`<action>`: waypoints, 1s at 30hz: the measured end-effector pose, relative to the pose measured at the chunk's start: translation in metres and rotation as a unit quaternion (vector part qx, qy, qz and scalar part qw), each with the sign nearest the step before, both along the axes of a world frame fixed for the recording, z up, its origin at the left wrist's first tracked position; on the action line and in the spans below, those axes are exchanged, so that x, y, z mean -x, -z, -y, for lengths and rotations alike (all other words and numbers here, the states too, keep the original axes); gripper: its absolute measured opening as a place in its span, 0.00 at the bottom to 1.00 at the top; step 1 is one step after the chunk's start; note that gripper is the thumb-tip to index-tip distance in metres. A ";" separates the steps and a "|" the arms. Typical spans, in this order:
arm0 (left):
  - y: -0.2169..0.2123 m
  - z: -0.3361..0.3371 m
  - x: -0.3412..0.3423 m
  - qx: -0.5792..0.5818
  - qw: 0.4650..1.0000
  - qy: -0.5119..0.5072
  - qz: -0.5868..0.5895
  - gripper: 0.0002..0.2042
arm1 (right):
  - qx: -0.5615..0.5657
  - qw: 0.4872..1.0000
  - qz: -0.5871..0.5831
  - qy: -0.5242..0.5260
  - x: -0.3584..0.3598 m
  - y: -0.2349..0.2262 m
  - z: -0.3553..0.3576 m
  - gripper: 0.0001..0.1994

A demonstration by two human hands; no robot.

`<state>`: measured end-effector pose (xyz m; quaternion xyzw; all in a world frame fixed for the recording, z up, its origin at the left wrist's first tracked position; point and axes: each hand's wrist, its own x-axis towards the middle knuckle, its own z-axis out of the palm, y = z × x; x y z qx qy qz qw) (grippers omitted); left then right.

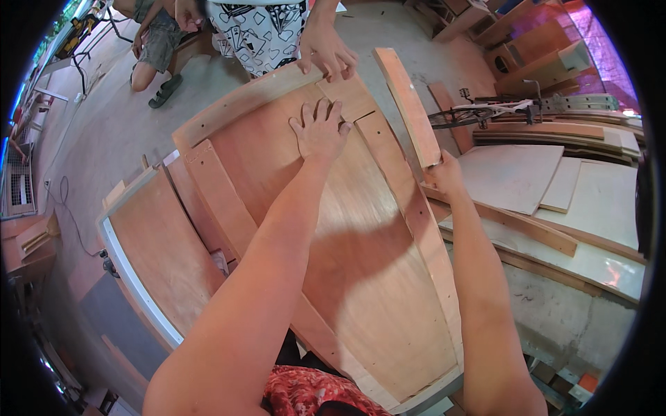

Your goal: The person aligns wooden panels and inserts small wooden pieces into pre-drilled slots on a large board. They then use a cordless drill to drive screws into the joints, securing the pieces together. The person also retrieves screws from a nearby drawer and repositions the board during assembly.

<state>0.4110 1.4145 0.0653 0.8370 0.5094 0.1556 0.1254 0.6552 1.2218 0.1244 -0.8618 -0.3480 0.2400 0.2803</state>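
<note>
A large plywood panel (374,277), framed with wooden strips along its edges, lies in front of me. Flat on its far part rests my left hand (321,130), fingers spread. My right hand (444,173) grips the near end of a wooden strip (408,104), held up just beyond the panel's right edge and pointing away from me. Another wooden strip (243,100) runs along the panel's far edge. There, a co-worker's hand (329,52) touches the far right corner. The fingers of my right hand are partly hidden behind the strip's end.
Left of the panel stands a second wooden piece (149,243) with a pale metal edge. Stacked boards (513,177) and a bicycle (485,111) lie to the right. A co-worker in patterned shorts (257,35) stands at the far edge; another person (156,41) crouches behind on the left.
</note>
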 end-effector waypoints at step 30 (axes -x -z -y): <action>0.008 -0.005 -0.003 0.039 0.999 -0.016 0.015 0.29 | 0.061 0.974 -0.205 -0.075 0.014 -0.004 -0.129 0.19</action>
